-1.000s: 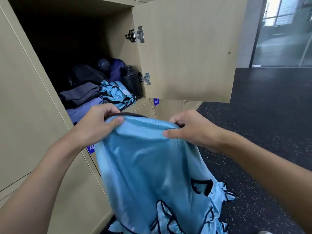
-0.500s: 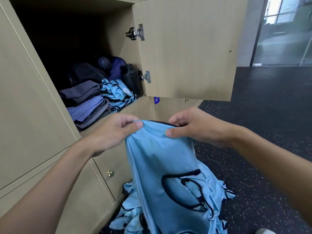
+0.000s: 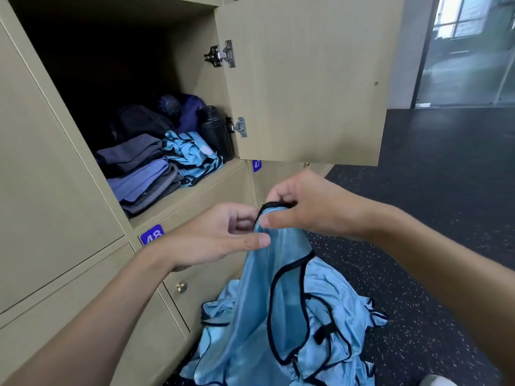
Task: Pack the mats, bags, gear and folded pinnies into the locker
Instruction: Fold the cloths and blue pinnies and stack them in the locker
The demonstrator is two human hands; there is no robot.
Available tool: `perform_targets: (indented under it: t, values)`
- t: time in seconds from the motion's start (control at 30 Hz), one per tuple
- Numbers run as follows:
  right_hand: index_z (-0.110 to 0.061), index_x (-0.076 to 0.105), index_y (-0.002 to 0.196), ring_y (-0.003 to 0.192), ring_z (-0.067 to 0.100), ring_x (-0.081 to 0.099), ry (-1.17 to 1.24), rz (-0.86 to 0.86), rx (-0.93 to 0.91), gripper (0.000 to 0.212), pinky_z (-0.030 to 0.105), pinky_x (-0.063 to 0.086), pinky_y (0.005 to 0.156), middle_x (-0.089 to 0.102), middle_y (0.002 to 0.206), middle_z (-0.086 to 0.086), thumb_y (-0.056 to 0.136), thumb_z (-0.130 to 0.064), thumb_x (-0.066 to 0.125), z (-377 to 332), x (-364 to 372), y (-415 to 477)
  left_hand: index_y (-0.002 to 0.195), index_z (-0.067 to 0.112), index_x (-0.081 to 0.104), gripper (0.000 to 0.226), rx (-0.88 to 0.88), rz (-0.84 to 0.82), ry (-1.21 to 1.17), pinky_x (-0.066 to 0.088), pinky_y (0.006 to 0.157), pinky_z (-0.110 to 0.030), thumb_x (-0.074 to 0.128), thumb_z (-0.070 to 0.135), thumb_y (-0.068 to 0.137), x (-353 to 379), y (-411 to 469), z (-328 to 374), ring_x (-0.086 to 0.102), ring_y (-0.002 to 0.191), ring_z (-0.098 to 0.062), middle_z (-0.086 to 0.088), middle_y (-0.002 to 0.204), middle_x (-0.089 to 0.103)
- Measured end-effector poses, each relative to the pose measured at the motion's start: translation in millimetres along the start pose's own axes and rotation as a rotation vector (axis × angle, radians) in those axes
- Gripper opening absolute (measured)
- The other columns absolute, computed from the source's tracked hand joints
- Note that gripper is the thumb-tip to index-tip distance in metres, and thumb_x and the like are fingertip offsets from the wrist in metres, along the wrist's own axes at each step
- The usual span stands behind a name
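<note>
Below the open locker (image 3: 200,183), the right hand (image 3: 315,208) pinches the black-trimmed top edge of a light-blue pinny (image 3: 278,274). The pinny hangs down onto a heap of pinnies (image 3: 340,310) on the floor. The left hand (image 3: 223,238) touches the cloth's side with thumb and fingertips; I cannot tell if it grips. Inside the locker lie folded pinnies (image 3: 192,154), beside stacked mats (image 3: 139,171) and a black bottle (image 3: 216,129).

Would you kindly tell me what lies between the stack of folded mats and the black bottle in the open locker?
In the head view, folded light-blue pinnies lie between the stack of folded mats and the black bottle.
</note>
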State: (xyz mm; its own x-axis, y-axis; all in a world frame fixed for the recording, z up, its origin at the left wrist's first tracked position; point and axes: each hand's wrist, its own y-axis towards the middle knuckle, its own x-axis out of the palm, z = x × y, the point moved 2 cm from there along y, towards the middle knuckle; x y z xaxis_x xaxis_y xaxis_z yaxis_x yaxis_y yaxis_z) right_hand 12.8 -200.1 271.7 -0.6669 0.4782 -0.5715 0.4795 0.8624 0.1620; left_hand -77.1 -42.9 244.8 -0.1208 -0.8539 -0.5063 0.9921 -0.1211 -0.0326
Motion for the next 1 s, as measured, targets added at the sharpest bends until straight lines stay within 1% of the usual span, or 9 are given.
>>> perform_targets:
  t: [0.07, 0.13, 0.27, 0.4, 0.53, 0.73, 0.83, 0.9, 1.0]
  values:
    - [-0.002, 0.070, 0.087, 0.067, 0.011, 0.058, 0.003, 0.002, 0.010, 0.013, 0.027, 0.046, 0.067, 0.073, 0.088, 0.018, 0.085, -0.014, 0.075, 3, -4, 0, 0.090, 0.004, 0.068, 0.014, 0.020, 0.094, -0.016, 0.044, 0.068, -0.014, 0.067, 0.018, 0.093, -3, 1, 3, 0.056, 0.070, -0.001, 0.008, 0.076, 0.067]
    - [-0.005, 0.072, 0.087, 0.067, 0.008, 0.059, 0.016, -0.003, 0.038, 0.012, 0.023, 0.047, 0.066, 0.074, 0.087, 0.014, 0.085, -0.016, 0.075, 9, -11, -3, 0.085, 0.008, 0.068, 0.012, 0.043, 0.214, -0.035, 0.041, 0.061, -0.010, 0.062, 0.014, 0.093, -12, -3, 5, 0.055, 0.062, 0.001, 0.009, 0.068, 0.066]
    - [-0.007, 0.073, 0.083, 0.069, 0.010, 0.056, 0.080, -0.003, 0.069, 0.014, 0.022, 0.043, 0.065, 0.069, 0.077, 0.005, 0.089, -0.019, 0.071, 15, -23, -10, 0.079, 0.023, 0.073, 0.013, 0.043, 0.305, -0.051, 0.046, 0.072, -0.024, 0.064, 0.028, 0.087, -34, -15, 4, 0.060, 0.075, -0.015, -0.005, 0.083, 0.072]
    - [0.011, 0.066, 0.089, 0.076, 0.016, 0.055, 0.233, 0.028, 0.017, 0.025, 0.025, 0.047, 0.074, 0.063, 0.081, 0.011, 0.094, -0.013, 0.062, 12, -23, -9, 0.104, 0.014, 0.073, 0.028, -0.007, 0.289, -0.048, 0.051, 0.086, -0.032, 0.072, 0.034, 0.085, -26, -14, 6, 0.070, 0.090, -0.021, -0.007, 0.099, 0.076]
    - [0.006, 0.067, 0.090, 0.061, 0.004, 0.054, 0.307, -0.011, 0.015, 0.022, 0.014, 0.044, 0.059, 0.064, 0.070, -0.001, 0.098, -0.012, 0.056, 6, -13, -7, 0.104, 0.007, 0.072, 0.030, 0.040, 0.172, -0.088, 0.053, 0.069, -0.018, 0.063, 0.029, 0.086, 0, -6, 17, 0.069, 0.078, -0.010, -0.004, 0.090, 0.076]
    - [-0.011, 0.066, 0.095, 0.070, 0.006, 0.054, 0.321, 0.127, 0.050, 0.006, 0.017, 0.045, 0.064, 0.062, 0.083, 0.003, 0.096, -0.012, 0.060, 8, -10, -5, 0.089, 0.007, 0.074, 0.023, 0.148, 0.329, -0.196, 0.050, 0.070, -0.021, 0.065, 0.028, 0.085, -1, -4, 25, 0.061, 0.075, -0.013, -0.005, 0.081, 0.072]
    - [-0.009, 0.065, 0.089, 0.064, 0.004, 0.053, 0.249, 0.118, 0.044, 0.010, 0.013, 0.045, 0.061, 0.061, 0.075, 0.001, 0.096, -0.009, 0.059, 7, -5, -7, 0.086, 0.006, 0.075, 0.022, 0.195, 0.396, -0.265, 0.043, 0.077, -0.040, 0.070, 0.028, 0.090, -4, -5, 26, 0.053, 0.079, -0.026, -0.027, 0.084, 0.064]
    - [-0.009, 0.065, 0.086, 0.064, 0.002, 0.051, 0.179, 0.175, 0.052, 0.012, 0.010, 0.043, 0.060, 0.059, 0.073, -0.005, 0.097, -0.010, 0.059, 6, -2, -7, 0.088, 0.002, 0.074, 0.026, 0.217, 0.406, -0.271, 0.039, 0.082, -0.044, 0.067, 0.027, 0.089, -5, -7, 26, 0.050, 0.085, -0.029, -0.037, 0.092, 0.060]
    - [-0.008, 0.061, 0.100, 0.067, 0.001, 0.051, 0.211, 0.298, 0.066, 0.017, 0.009, 0.040, 0.062, 0.058, 0.085, -0.001, 0.097, -0.025, 0.058, 5, 3, -6, 0.090, 0.002, 0.075, 0.023, 0.218, 0.480, -0.298, 0.048, 0.088, -0.035, 0.070, 0.025, 0.088, -6, -10, 28, 0.057, 0.087, -0.020, -0.013, 0.090, 0.068]
